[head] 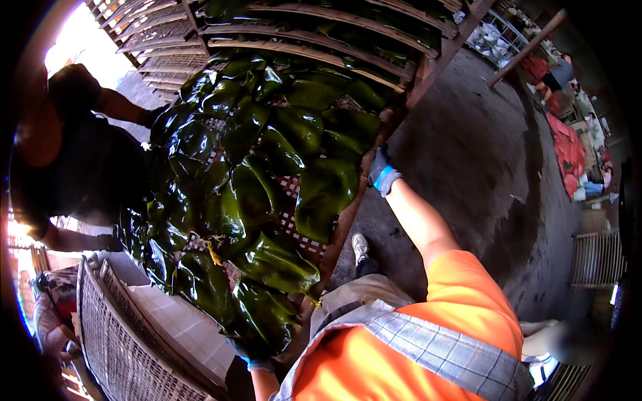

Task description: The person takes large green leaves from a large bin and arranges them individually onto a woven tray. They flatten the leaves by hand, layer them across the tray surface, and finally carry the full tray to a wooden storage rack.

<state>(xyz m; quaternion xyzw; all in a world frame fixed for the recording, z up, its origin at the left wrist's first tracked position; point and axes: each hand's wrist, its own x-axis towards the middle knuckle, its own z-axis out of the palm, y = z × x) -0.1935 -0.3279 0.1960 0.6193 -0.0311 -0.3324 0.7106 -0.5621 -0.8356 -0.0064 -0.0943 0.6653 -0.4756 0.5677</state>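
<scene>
A large woven tray with a wooden frame [346,220] lies before me, covered with glossy dark-green leafy pieces [286,133] that look like wet kelp. My right hand [382,168], in a dark glove with a blue band, grips the frame's near edge. At the tray's lower corner, my left hand [248,351], gloved the same way, holds the edge, its fingers partly hidden. Across the tray, a co-worker [85,155] in dark clothes has both gloved hands at the far edge. A small yellow strand [214,253] lies among the green pieces.
A slatted wooden rack [321,37] bearing more trays of green pieces stands at the tray's upper end. Woven trays [125,331] lean beside a tiled surface [185,321] at lower left. Concrete floor [451,130] extends right, with another person [556,75] and red sacks [567,150] farther off.
</scene>
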